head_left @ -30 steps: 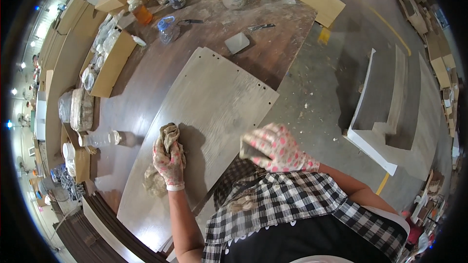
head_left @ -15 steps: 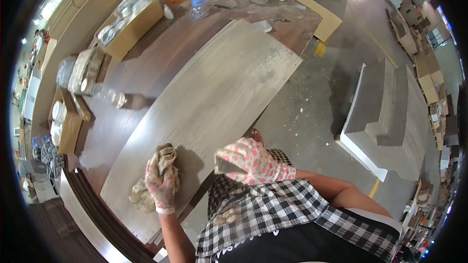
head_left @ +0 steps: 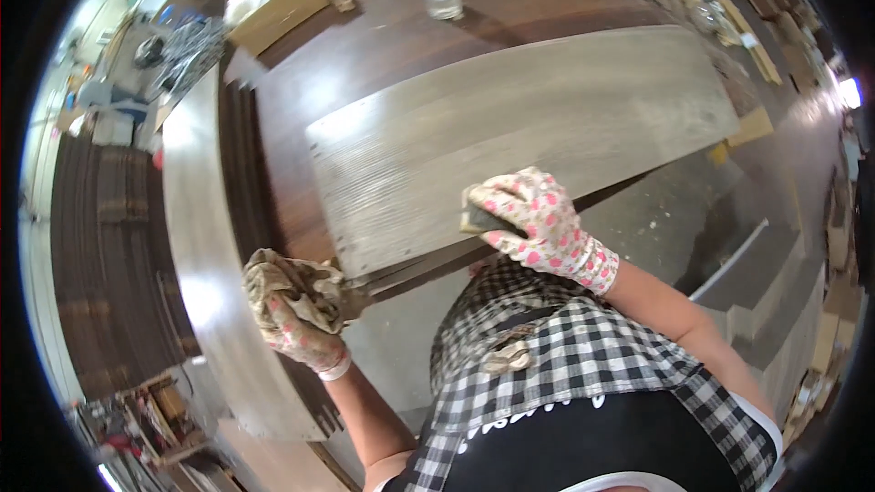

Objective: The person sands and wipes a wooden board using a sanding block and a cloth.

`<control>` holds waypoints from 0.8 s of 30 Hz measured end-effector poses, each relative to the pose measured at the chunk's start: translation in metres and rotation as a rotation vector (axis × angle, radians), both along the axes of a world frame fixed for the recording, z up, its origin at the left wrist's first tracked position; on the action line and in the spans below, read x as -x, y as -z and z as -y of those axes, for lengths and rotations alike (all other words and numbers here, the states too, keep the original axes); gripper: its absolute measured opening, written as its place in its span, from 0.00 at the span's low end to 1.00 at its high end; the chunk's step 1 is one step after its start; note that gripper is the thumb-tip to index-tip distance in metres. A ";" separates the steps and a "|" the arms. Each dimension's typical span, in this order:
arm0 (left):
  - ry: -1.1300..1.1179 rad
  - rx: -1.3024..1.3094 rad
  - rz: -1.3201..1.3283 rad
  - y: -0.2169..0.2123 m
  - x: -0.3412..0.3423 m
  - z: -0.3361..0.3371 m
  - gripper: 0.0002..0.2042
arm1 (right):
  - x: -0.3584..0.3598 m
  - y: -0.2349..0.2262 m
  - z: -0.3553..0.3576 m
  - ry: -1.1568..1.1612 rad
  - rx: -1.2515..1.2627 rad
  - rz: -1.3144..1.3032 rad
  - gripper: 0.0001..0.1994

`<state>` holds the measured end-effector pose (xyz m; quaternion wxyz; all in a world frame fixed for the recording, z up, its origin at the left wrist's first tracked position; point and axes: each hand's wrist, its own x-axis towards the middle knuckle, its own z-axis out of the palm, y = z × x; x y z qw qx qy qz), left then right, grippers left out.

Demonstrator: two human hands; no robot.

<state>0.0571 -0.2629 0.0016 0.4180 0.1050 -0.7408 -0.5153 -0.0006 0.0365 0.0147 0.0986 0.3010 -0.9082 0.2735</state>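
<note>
Right fingers and thumb flank a block; left fingers clutch a rag.

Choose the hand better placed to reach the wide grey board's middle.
Right hand, probably: its dark block is nearer; left hand, holding crumpled beige cloth, is beside one corner of the board.

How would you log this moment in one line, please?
Left hand holds crumpled cloth | right hand holds dark block | grey board on brown table

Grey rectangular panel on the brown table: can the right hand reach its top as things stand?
Likely yes: the right hand, holding a dark grey block, appears at the near edge of the grey panel, nothing visible between.
</note>
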 end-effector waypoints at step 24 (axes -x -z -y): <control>-0.065 0.348 -0.107 0.026 -0.023 -0.017 0.23 | -0.020 -0.006 -0.079 0.114 -0.214 -0.125 0.24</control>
